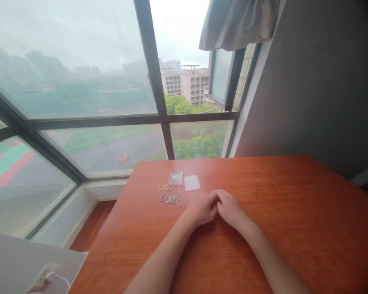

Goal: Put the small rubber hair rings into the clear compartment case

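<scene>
Rings just left of the left hand, fingers curled, touching the curled right hand; can't tell if either holds anything!

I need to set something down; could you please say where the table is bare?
Bare: right of the right hand; left of the left forearm, nearer than the rings. Crowded: around them, the clear box and white square.

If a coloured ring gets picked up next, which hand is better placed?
Left, I'd judge. The left hand lies between the coloured rings and the right hand, so it is nearer and needn't cross over. The hands meet at the fingers; whether either holds anything is hidden.
</scene>
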A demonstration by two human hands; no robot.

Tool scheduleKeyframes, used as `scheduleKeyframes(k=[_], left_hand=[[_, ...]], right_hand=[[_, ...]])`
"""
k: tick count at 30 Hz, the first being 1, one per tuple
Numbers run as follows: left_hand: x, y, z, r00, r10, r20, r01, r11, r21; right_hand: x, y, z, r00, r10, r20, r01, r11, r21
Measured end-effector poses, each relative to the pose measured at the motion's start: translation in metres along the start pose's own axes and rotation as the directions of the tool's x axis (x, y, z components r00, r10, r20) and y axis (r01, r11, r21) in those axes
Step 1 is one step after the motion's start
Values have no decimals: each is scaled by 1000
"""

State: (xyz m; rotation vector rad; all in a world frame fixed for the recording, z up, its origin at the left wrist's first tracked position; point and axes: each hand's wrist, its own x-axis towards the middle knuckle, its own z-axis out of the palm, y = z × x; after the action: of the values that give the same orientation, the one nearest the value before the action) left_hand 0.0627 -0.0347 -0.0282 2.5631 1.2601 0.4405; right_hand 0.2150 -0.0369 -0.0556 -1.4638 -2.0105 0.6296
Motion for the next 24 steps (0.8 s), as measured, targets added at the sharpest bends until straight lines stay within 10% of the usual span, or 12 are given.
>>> scheduleKeyframes(k=[7, 10, 14, 19, 24], left_hand=[[0, -5, -5, 999, -38, -5, 38, 999, -39], [1, -25, -19, 966, -182, -186, 171, 982, -77], [-8, -81, -43, 741, -444, -504, 372, 896, -241], [-27, -143, -53, 570, -675, -469, 447, 733, -513], [-23, -143, -43, 662, -633, -401, 471, 767, -435]], right_hand=[[-2, -5, -1, 1000, -10, 10, 10, 999, -43], [-3, -10, -3, 1000, -22, 9, 23, 998, -64], [-4, -14, -5, 1000, -20, 13, 21, 997, -80], [-3, -15, -4, 1000, -14, 10, 15, 995, -95], [-3, -16, -6, 1000, -17, 6, 18, 995, -98]])
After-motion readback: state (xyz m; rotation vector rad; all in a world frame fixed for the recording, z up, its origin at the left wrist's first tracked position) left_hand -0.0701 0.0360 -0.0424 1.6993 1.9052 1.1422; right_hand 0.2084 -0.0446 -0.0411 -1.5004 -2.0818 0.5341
